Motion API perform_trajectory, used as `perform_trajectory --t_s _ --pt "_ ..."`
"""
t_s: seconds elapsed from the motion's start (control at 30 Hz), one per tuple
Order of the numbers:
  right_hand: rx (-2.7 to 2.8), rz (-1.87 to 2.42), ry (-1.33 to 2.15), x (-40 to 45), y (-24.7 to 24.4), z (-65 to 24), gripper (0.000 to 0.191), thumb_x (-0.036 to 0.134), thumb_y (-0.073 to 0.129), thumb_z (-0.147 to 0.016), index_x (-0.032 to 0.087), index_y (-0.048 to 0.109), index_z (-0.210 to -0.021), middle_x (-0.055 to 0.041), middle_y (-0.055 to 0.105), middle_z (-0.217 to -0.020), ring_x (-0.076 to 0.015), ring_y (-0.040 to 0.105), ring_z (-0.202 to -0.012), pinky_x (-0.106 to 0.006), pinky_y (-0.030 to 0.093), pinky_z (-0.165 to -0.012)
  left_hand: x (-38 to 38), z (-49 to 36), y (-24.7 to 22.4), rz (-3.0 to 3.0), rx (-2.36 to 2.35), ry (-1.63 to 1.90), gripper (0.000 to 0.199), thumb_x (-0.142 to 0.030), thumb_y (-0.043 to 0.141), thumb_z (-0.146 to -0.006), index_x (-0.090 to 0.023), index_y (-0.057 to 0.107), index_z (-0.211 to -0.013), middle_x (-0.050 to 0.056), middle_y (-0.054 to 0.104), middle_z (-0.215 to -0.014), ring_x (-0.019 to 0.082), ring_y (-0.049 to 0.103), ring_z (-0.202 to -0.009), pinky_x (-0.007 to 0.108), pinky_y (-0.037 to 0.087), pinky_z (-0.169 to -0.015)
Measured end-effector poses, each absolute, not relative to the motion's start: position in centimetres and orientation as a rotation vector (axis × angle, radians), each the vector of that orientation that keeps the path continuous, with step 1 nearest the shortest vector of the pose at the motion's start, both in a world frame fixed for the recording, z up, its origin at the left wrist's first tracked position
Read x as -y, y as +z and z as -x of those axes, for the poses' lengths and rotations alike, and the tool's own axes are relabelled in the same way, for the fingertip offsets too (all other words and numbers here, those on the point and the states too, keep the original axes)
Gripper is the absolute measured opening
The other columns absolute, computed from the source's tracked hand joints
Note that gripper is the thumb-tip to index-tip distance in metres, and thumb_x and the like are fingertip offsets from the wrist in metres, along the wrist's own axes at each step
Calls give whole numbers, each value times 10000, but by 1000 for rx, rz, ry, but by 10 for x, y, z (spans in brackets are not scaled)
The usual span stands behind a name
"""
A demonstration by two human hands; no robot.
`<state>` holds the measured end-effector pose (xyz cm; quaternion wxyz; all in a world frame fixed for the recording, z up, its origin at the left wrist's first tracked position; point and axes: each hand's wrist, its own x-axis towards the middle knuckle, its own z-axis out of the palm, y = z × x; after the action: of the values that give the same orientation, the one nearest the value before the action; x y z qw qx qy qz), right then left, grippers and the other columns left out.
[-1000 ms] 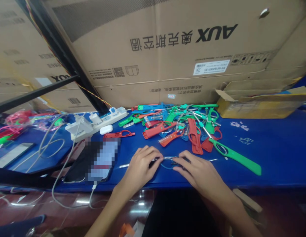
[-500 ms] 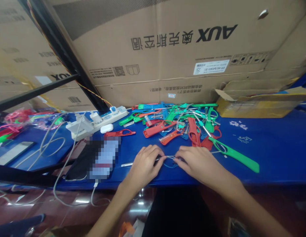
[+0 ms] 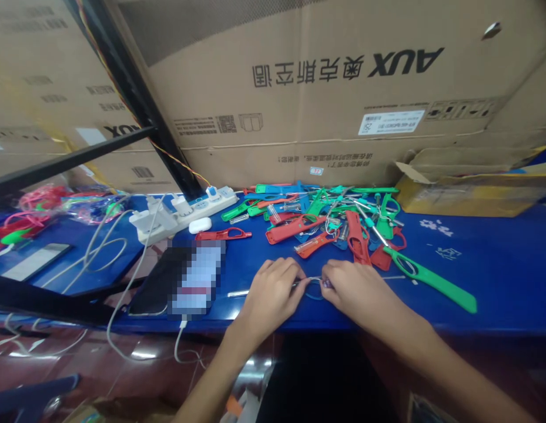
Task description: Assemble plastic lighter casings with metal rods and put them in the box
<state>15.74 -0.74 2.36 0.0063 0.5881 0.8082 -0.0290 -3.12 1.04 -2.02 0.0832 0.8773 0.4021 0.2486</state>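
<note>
My left hand (image 3: 273,289) is closed around a thin metal tube (image 3: 238,293), whose silver end sticks out to the left. Thin pale wires (image 3: 315,278) run from its fingertips across a small gap to my right hand (image 3: 354,289). The right fingers are pinched on these wires, and a straight light strand (image 3: 394,277) comes out beyond that hand. Below the gap a bluish loop (image 3: 314,292) shows between the hands. Beyond them lies a heap of lighter casings and parts, among them a red casing (image 3: 294,229) and a long green casing (image 3: 440,283) to the right.
A white power strip (image 3: 197,208) with chargers, an earbud case (image 3: 200,225) and a blurred phone (image 3: 197,282) on a cable are at left. An open carton (image 3: 466,194) stands back right. Behind rises a large cardboard box (image 3: 317,117); a black rack post (image 3: 144,100) is left.
The view has shifted, so everything appears a little farther right. Both hands keep their grip, and the gap between their fingertips looks slightly smaller.
</note>
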Motion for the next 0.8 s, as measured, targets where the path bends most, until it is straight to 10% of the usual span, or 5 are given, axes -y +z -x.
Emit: perform_trajectory --t_s 0.8 --pt "-2375 -1778 -69 6 51 -141 267 9 493 -906 125 705 -1017 -170 748 -986 -244 735 -888 -300 446 -711 -10 35 -19 -2791 -1056 664 168 -205 549 -1027 -228 673 -1138 18 685 -1063 191 636 -931 359 392 -798"
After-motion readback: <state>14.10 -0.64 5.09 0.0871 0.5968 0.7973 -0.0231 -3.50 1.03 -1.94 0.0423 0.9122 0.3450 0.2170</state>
